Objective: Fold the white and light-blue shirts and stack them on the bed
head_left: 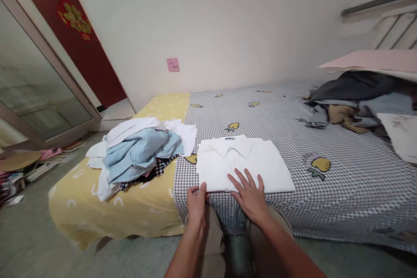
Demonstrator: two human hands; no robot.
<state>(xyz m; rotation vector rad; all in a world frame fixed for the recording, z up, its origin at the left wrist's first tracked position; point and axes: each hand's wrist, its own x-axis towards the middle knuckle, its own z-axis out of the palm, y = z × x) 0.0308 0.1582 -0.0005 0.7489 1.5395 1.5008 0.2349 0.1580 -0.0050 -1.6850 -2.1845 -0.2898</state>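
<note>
A folded white collared shirt (pixel 246 167) lies on a grey checked bed sheet (pixel 339 191) printed with yellow fruit, its collar and dark-lettered neck label toward the far side and its near edge close to the edge of the bed. The right grip (pixel 249 195) is open, resting on the shirt's near edge with the fingers spread flat. The left grip (pixel 196 203) has its fingers curled at the shirt's near left corner; whether they are pinching the cloth or only touching it, I cannot tell. Just left of the shirt, a loose heap of clothes (pixel 140 156) sits on a yellow quilt (pixel 97 213), with pale blue and white cloth on top and a dark checked piece beneath. Darker clothes (pixel 355 89) and a white pillow (pixel 399 137) lie well off to the right. The main risk seems to be the soft sheet: pressing and dragging at once could rumple it under the shirt and pull the folds out of line. An uneven tug from the left grip could skew that corner, while a slide toward the near edge could tip the shirt off the bed. A slip to the left could also catch the heap.
</note>
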